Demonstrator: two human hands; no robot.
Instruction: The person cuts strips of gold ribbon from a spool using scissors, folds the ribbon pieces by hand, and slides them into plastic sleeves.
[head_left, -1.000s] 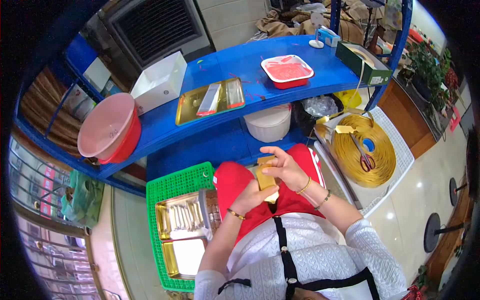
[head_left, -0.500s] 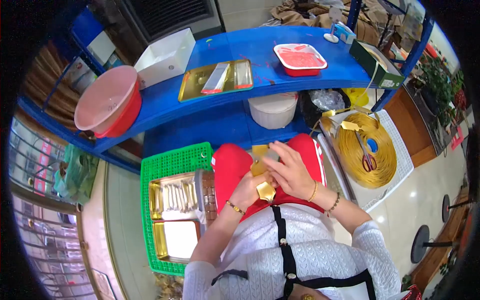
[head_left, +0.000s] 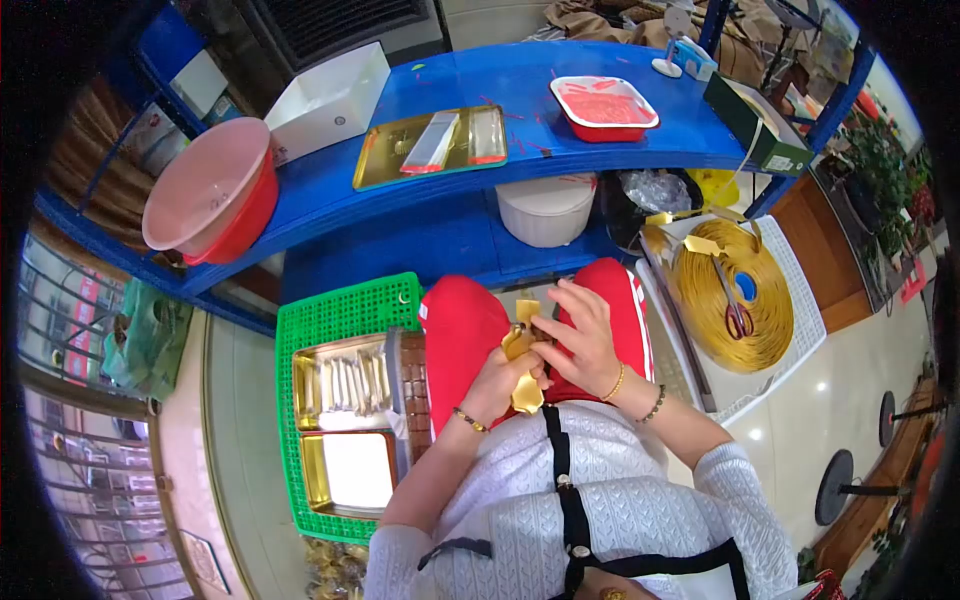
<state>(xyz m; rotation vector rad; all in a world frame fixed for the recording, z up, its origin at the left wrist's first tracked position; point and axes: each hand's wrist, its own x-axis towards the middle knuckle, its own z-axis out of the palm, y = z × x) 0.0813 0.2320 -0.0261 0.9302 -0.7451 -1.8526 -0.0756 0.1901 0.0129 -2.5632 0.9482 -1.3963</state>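
Note:
Over my lap, my left hand (head_left: 502, 384) is wrapped round a gold strip (head_left: 527, 392), whose wider shaped end hangs below the fingers. The strip's upper part rises between both hands. My right hand (head_left: 583, 343) touches it from the right, thumb and a finger bent against it, other fingers raised. To the left, a green basket (head_left: 288, 400) bears a gold tray of wrapped slim pieces (head_left: 345, 388) and a gold box with a white surface (head_left: 358, 470). At right a large gold ribbon roll (head_left: 700, 310) lies on a white tray with scissors (head_left: 738, 320) on it.
Ahead is a blue shelf (head_left: 440, 90) with a white box (head_left: 330, 110), a gold tray (head_left: 385, 150), a red basin of red strips (head_left: 605, 108) and a dark green box (head_left: 780, 150). Pink basins (head_left: 210, 190) stand at left. A white tub (head_left: 547, 212) sits below.
The gold strip has turned so its shaped end hangs below my left hand. My right hand has shifted over its upper part. The view has moved slightly.

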